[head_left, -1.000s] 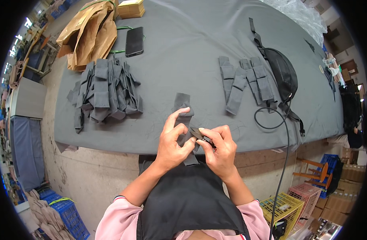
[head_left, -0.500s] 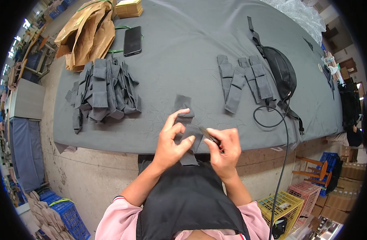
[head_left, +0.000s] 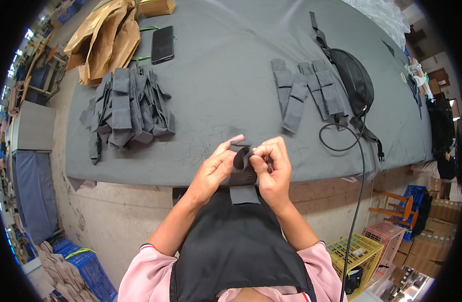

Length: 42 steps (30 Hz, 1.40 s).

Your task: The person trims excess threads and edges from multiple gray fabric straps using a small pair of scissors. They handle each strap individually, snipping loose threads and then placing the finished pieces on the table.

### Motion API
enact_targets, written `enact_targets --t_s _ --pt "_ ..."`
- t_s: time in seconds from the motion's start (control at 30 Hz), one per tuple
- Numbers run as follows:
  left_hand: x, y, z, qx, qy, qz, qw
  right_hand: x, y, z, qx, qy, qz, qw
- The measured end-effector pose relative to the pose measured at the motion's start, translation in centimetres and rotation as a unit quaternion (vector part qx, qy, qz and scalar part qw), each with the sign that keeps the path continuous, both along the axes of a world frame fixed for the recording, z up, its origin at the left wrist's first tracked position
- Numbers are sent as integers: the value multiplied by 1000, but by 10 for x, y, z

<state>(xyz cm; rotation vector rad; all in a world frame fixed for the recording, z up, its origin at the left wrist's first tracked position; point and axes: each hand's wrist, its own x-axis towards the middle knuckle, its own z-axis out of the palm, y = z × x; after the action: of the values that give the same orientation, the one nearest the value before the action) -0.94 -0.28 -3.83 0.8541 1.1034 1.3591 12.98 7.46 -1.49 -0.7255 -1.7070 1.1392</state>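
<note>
A dark grey fabric strip (head_left: 244,195) with folded sections hangs over the table's near edge, between my two hands. My left hand (head_left: 208,173) is closed on its left side, thumb and fingers gripping the cloth. With thumb and forefinger, my right hand (head_left: 275,173) pinches a curled-up flap of the same strip. Whether a small dark tool is still tucked in the right palm is hidden. To the left lies a heap of similar strips (head_left: 122,113). Several more strips (head_left: 295,103) rest on the right, beside a black waist bag (head_left: 349,73).
Beyond the heap are a black phone (head_left: 163,45), a crumpled brown paper bag (head_left: 107,40) and a yellowish stack (head_left: 157,7). Loose threads (head_left: 198,148) litter the grey tabletop (head_left: 226,65). A black cable (head_left: 361,201) runs down at right, past a yellow crate (head_left: 362,251).
My right hand has moved in against the strip and now pinches its flap; the small dark tool it held no longer shows. The strip's middle has been curled open.
</note>
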Motion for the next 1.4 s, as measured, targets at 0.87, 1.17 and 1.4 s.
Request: enact_targets --t_s 0.87,1.17,1.4 --pt "-9 2 17 -202 -117 95 968 41 -22 -3 -25 -182 8 983" --pt "-4 0 17 -192 -57 103 974 46 -10 7 20 -195 109 975" --pt "-4 -3 12 -161 46 115 979 44 -3 21 109 -252 142 951"
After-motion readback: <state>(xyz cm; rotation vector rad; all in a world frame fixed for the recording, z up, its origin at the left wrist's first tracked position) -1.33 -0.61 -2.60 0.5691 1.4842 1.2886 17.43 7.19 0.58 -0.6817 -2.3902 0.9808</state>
